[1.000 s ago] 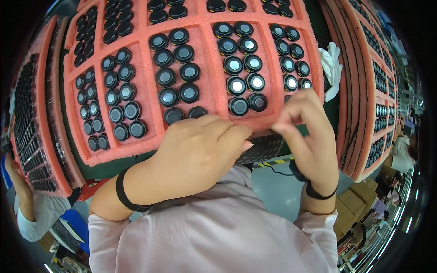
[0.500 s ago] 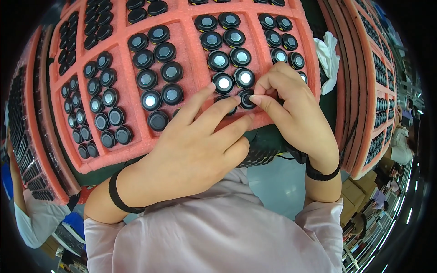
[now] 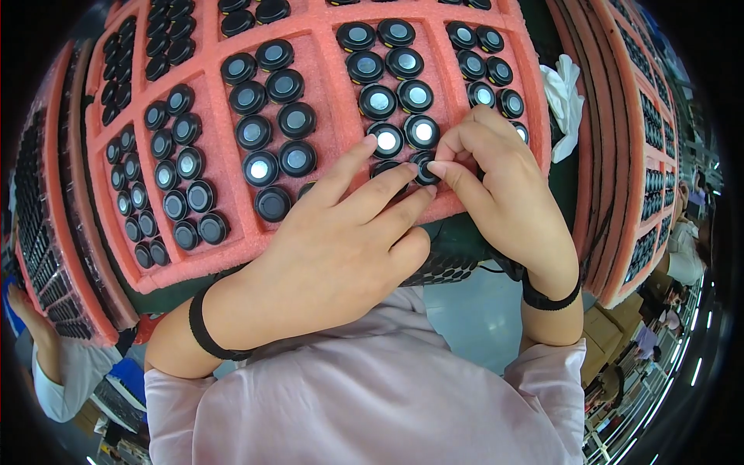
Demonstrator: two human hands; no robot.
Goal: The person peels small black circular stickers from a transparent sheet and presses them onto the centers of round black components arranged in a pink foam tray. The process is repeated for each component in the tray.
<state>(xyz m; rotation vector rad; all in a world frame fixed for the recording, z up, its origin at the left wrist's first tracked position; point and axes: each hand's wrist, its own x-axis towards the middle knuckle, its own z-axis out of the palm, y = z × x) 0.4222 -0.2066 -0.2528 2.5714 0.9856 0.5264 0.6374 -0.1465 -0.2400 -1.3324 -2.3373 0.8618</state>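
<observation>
A pink foam tray (image 3: 332,97) holds rows of black round disc-shaped parts, many with a silvery or grey round centre. My left hand (image 3: 329,244) reaches over the tray's near edge with its fingers spread. Its fingertips rest by the nearest discs of one compartment and partly cover a black disc (image 3: 385,168). From the right, my right hand (image 3: 508,190) has thumb and forefinger pinched together at the edge of another black disc (image 3: 423,166). Whatever sits between those fingertips is too small to make out.
Crumpled white cloth or tissue (image 3: 562,105) lies right of the tray. Stacked pink foam trays (image 3: 629,225) with black parts stand at the right, and more trays (image 3: 66,256) at the left. Another person's arm (image 3: 46,349) shows at far left.
Both hands keep nearly the same pose over the same discs. The view has shifted slightly. At far left, the other person's arm has moved lower.
</observation>
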